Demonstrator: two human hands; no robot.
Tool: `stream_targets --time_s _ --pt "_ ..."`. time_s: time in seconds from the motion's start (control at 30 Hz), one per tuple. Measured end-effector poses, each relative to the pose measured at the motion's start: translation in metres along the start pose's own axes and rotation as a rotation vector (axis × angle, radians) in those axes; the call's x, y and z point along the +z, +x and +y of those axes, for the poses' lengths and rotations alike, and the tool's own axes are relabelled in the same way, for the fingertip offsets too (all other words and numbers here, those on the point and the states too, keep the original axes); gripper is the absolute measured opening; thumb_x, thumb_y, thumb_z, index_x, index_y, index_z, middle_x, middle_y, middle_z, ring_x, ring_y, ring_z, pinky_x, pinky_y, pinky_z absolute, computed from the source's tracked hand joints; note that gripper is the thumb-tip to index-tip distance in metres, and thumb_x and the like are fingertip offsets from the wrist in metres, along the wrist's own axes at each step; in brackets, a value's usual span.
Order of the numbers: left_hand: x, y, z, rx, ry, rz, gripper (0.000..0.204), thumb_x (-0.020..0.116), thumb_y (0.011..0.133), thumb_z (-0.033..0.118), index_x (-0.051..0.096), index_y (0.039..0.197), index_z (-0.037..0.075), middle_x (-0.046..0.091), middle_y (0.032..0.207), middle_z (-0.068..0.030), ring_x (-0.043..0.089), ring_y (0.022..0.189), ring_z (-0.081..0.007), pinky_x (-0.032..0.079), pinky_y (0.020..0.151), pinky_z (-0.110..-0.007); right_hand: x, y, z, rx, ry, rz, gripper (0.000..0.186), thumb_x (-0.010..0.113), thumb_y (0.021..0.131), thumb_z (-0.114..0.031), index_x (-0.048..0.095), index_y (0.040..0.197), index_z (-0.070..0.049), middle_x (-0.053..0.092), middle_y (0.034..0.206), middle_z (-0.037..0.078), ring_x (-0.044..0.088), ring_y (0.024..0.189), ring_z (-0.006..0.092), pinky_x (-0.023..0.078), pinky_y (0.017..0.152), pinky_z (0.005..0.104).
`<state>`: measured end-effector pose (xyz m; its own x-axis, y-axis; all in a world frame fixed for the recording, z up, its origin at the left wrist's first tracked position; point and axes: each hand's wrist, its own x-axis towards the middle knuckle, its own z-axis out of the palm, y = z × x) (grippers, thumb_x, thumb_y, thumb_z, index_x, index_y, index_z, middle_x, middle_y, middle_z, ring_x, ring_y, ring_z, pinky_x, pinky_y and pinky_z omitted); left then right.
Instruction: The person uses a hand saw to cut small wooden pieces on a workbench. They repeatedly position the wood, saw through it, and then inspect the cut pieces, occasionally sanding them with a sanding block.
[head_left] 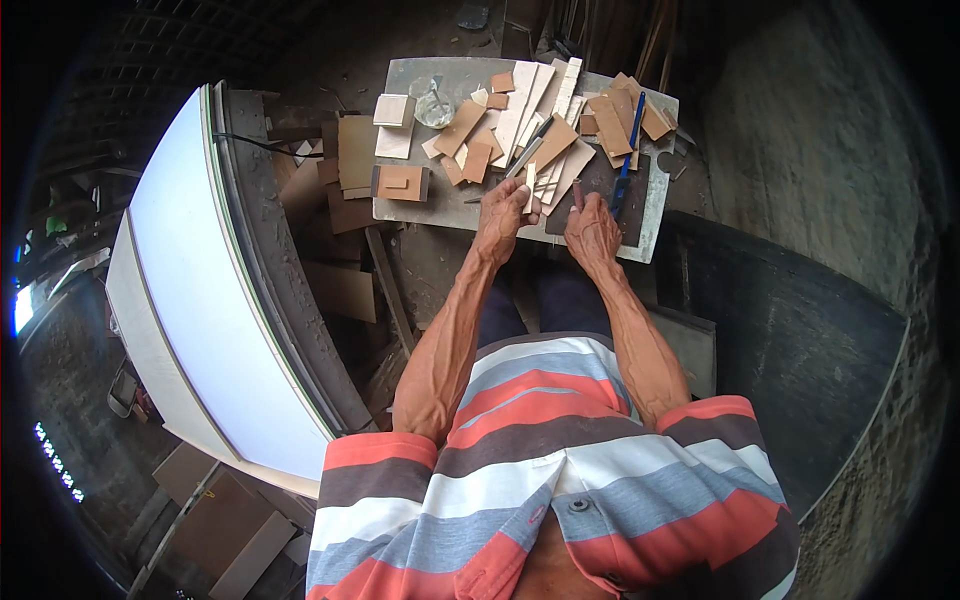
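Note:
My left hand [503, 215] is closed on a small pale wood strip [530, 186], held upright over the near edge of the work board [470, 212]. To its right, my right hand [594, 235] has its fingers curled around a short reddish-brown stick [578, 194], whose exact kind I cannot make out. Just beyond both hands lie several loose pale slats [518, 100] and brown thin wood pieces [553, 143]. Among them rests a dark, narrow tool [530, 148]. A long blue tool [628, 160] lies right of the right hand.
A glass bowl [433, 108] with whitish contents stands at the board's far left, near a small wooden assembly [400, 184]. A large white panel [215, 290] leans at left, beside scrap boards [340, 285]. A dark panel [790, 320] stands at right.

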<state>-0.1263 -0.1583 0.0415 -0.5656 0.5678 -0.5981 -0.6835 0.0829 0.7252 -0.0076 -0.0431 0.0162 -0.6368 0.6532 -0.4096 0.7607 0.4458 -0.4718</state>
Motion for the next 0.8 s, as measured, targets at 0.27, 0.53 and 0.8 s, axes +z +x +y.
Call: stream_targets --time_s 0.27,0.53,0.8 --pt "0.047 -0.034 0.028 -0.079 -0.133 -0.214 0.038 0.052 0.097 0.012 0.049 0.129 -0.008 0.054 0.072 -0.003 0.047 0.061 -0.0101 0.04 0.059 -0.024 -0.058 0.001 0.004 -0.347 0.05 0.201 0.063 0.045 0.083 0.007 0.048 0.139 -0.022 0.053 0.084 0.015 0.057 0.081 0.0311 0.048 0.073 0.0421" --pt "0.058 -0.053 0.042 0.21 0.331 -0.25 0.031 0.051 0.097 0.01 0.057 0.122 -0.007 0.057 0.068 -0.0033 0.049 0.059 -0.01 0.039 0.055 -0.023 -0.113 -0.026 -0.013 -0.37 0.074 0.219 0.053 0.045 0.083 0.005 0.06 0.127 -0.021 0.058 0.091 0.013 0.06 0.084 0.0334 0.049 0.074 0.041" --pt "0.065 -0.065 0.045 0.372 0.64 -0.121 0.025 0.049 0.097 0.008 0.059 0.113 -0.008 0.064 0.074 -0.0072 0.062 0.068 -0.0114 0.051 0.065 -0.025 -0.113 -0.034 -0.043 -0.06 0.984 0.038 0.025 0.066 0.089 -0.035 0.064 0.094 -0.011 0.044 0.068 -0.008 0.036 0.055 0.0011 0.028 0.046 0.0191"
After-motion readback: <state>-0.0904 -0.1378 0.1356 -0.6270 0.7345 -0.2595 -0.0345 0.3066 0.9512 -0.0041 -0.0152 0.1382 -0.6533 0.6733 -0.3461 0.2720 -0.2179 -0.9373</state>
